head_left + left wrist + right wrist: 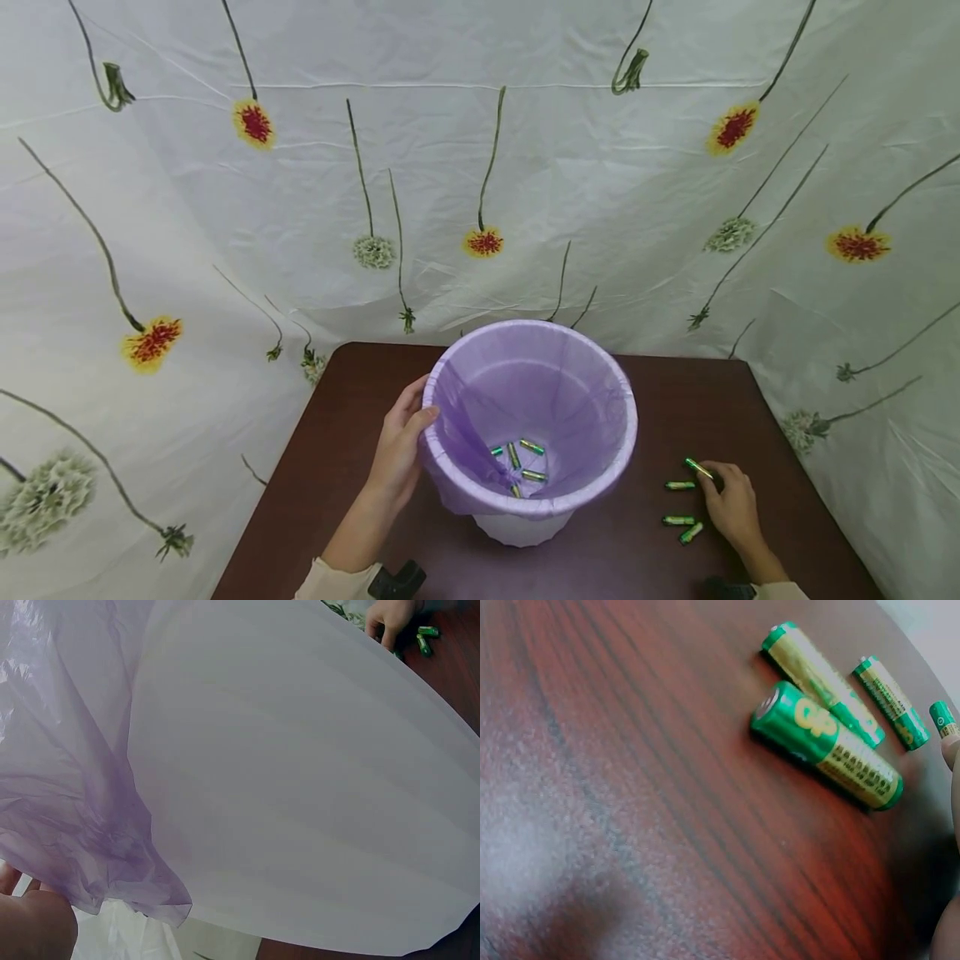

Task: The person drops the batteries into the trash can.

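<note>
A white bin [522, 530] with a purple plastic liner [540, 383] folded over its rim stands on the table, tilted somewhat. My left hand [397, 454] grips the rim's left side, thumb over the edge and fingers outside. Several green and gold batteries [533, 476] lie at the bottom of the liner. Right of the bin, my right hand [732, 504] pinches a battery [696, 467] between thumb and fingers, low over the table. Three loose batteries lie beside that hand; in the right wrist view the nearest battery [829, 746] shows GP lettering.
The dark brown wooden table [360, 375] has its back edge against a pale floral curtain [420, 158], which also hangs along both sides. Black straps [397, 579] circle the wrists near the light sleeves.
</note>
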{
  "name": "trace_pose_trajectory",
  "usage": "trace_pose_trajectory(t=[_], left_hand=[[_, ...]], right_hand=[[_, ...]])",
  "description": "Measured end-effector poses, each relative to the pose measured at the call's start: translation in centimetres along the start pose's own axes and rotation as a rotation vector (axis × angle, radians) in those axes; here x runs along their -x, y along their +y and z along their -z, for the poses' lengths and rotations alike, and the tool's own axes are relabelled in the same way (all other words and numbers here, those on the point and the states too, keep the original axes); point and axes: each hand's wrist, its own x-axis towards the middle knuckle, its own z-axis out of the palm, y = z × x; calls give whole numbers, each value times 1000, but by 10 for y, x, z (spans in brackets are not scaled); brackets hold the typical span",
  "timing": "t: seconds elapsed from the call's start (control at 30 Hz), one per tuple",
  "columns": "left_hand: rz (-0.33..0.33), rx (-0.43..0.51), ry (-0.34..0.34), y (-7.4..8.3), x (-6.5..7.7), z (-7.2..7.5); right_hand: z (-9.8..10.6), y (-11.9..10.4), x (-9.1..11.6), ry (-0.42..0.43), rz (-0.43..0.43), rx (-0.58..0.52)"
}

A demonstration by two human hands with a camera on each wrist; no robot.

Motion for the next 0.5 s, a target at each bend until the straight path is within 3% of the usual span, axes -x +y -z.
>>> trace_pose_trajectory(t=[0.33,0.5], left_hand=[[4,-9,15,0,1,0],[-2,-15,5,0,0,-1]], right_hand=[[12,-11,-13,36,-46,-60],[20,-21,-21,59,-17,-65]])
